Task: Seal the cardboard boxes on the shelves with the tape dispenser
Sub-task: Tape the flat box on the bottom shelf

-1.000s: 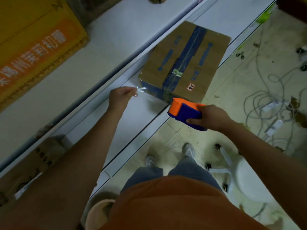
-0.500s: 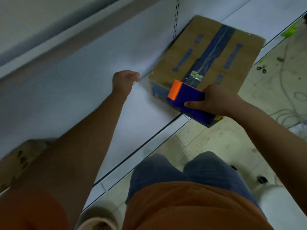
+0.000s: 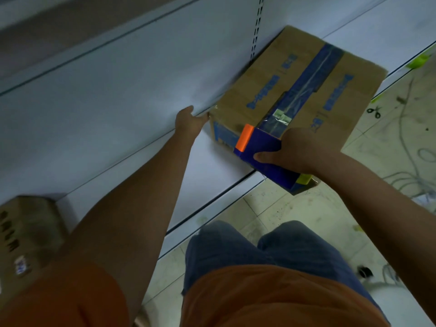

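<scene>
Since a second ago, the right hand (image 3: 298, 151) has carried the blue plastic tape dispenser with an orange front (image 3: 264, 153) up from in front of the shelf to the near top edge of the brown cardboard box (image 3: 299, 88). The left hand (image 3: 190, 120) has moved along the shelf to the box's near left corner.

That box is flat and wide, with dull, rough card, blue print and a shiny blue tape strip (image 3: 313, 76) running down the middle of its top. It lies on the white metal shelf (image 3: 207, 171), with its back corner against the smooth white back wall (image 3: 118, 86).

Fingers of the right hand curl round the dispenser, thumb along its near side. The orange front touches the box where the tape strip ends. A bit of yellow shows at the tool's back end.

At the box's corner, the left hand reaches out with its fingertips touching or almost touching. Its fingers are turned away, so I cannot tell if they pinch anything.

A second brown cardboard box with dark letters (image 3: 26, 234) sits far left on the shelf. Below is a pale tiled floor (image 3: 295, 208), dirty, with loose grey cables (image 3: 415, 171) and small scissors (image 3: 374, 112). The person wears an orange shirt (image 3: 271, 296) and blue jeans (image 3: 236, 249).
</scene>
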Action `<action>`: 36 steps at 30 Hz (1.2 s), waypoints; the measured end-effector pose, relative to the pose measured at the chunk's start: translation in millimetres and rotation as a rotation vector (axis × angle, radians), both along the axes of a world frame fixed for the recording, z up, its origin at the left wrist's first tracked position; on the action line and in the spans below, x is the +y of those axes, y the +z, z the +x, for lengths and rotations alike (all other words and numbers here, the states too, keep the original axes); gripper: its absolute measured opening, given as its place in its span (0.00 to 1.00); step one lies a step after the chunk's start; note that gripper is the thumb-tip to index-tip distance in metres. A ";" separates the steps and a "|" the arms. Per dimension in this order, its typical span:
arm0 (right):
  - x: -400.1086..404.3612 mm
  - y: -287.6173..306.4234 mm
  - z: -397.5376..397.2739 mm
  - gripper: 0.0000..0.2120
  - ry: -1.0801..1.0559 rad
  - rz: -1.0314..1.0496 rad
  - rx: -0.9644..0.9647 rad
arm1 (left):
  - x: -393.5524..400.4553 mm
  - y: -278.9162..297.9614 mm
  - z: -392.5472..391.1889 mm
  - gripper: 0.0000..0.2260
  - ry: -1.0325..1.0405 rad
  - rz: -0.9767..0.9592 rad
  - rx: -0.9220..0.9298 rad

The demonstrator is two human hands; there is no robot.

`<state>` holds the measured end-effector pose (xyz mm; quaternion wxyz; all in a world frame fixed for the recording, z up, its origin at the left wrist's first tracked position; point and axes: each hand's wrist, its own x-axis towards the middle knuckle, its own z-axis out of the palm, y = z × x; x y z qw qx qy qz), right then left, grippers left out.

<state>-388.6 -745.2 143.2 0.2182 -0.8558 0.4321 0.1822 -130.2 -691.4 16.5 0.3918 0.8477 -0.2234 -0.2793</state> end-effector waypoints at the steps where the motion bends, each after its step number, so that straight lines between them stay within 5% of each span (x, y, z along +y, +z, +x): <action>1: 0.4 -0.4 -0.1 0.30 0.009 -0.009 0.003 | 2.6 5.1 2.0 0.27 0.041 0.100 -0.096; 4: 1.6 0.7 -1.8 0.30 -0.001 -0.004 0.001 | 12.0 29.8 -6.5 0.11 0.196 0.068 -0.349; 10: 6.6 1.7 -3.9 0.29 0.033 -0.007 -0.004 | 6.6 41.1 -49.5 0.10 0.150 -0.101 -0.305; 15: 8.0 -3.8 -5.2 0.28 0.027 0.002 -0.050 | -12.2 34.1 -40.2 0.08 0.190 0.024 -0.189; 20: 12.6 -1.5 -2.1 0.27 0.084 -0.021 -0.037 | -27.6 52.7 -29.0 0.08 -0.048 0.274 -0.141; 28: 7.0 -2.0 1.1 0.25 0.079 0.028 -0.060 | -35.2 62.8 -45.9 0.15 0.064 0.183 0.181; 32: 7.6 -3.7 -4.4 0.26 0.029 0.045 -0.080 | -30.9 69.6 -56.5 0.11 0.289 0.197 0.568; 36: 9.6 8.2 -26.1 0.27 -0.031 0.063 -0.079 | -29.0 78.5 -65.2 0.09 0.339 0.111 0.525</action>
